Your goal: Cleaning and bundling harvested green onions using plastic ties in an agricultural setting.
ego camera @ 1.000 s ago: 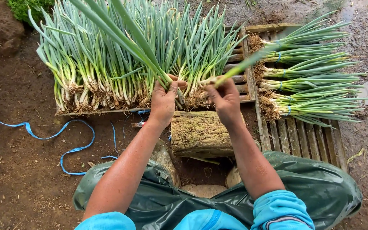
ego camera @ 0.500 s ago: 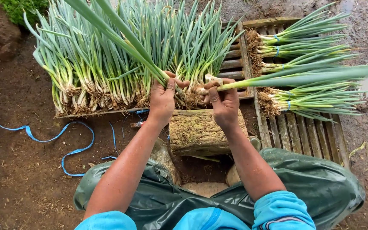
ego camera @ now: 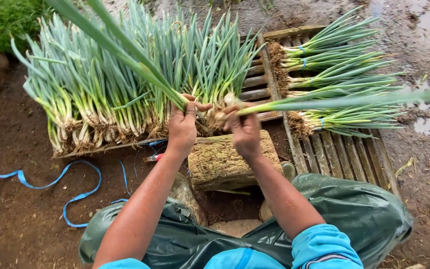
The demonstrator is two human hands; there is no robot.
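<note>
My left hand (ego camera: pixel 182 124) grips a bunch of green onions (ego camera: pixel 120 47) near its roots, the long leaves slanting up to the top left. My right hand (ego camera: pixel 245 129) holds a single green onion stalk (ego camera: pixel 344 101) whose leaves stretch out to the right. Both hands hover close together above a mossy wooden block (ego camera: pixel 222 162). Behind them lies a wide row of loose green onions (ego camera: pixel 100 94) with muddy roots on a wooden pallet (ego camera: pixel 260 82).
Tied bundles of green onions (ego camera: pixel 339 65) lie on a slatted pallet (ego camera: pixel 344 154) at right. A blue strap (ego camera: pixel 51 182) curls on the dirt at left. Green waterproof trousers (ego camera: pixel 354 214) cover my knees. Wet mud and puddles (ego camera: pixel 429 124) lie at far right.
My right hand has swung its stalk from pointing up-right to lying almost level toward the right. My left hand with its bunch has stayed about where it was.
</note>
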